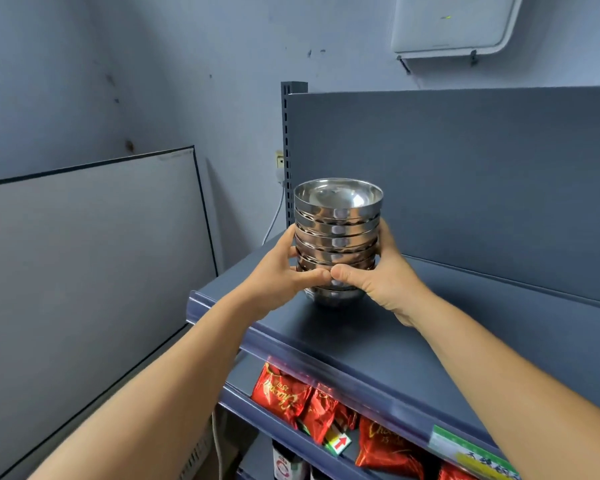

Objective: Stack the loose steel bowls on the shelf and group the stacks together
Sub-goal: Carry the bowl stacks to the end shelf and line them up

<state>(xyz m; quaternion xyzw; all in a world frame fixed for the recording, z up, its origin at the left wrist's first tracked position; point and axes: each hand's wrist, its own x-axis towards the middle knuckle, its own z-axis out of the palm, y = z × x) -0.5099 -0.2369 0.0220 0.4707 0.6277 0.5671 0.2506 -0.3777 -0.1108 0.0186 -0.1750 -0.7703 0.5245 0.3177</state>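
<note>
Head view, single frame. Stack of steel bowls [337, 237]: nested, mouths up, long axis upright, standing at centre frame on the top shelf [447, 341] near its left end, close to the front edge. Stack reads as plumb; the lowest bowl appears to rest on the shelf surface, though contact is partly hidden behind the thumbs.

Left hand [281, 275]: wrapped round the left flank of the stack, thumb across the front low down. Right hand [383, 271]: wrapped round the right flank, thumb meeting the left thumb at the front. Both hands grasp the stack at its lower half; neither is nearer than the other, the stack lying directly between them.

No other bowls or stacks show in frame; the shelf runs on bare toward the right edge of the frame. Judgement: any grouping move goes along the shelf's length, sideways to the upright axis, so the low two-sided hold suits a slide or a level carry.

Red foil packets [284, 396]: lower shelf, bottom centre.
</note>
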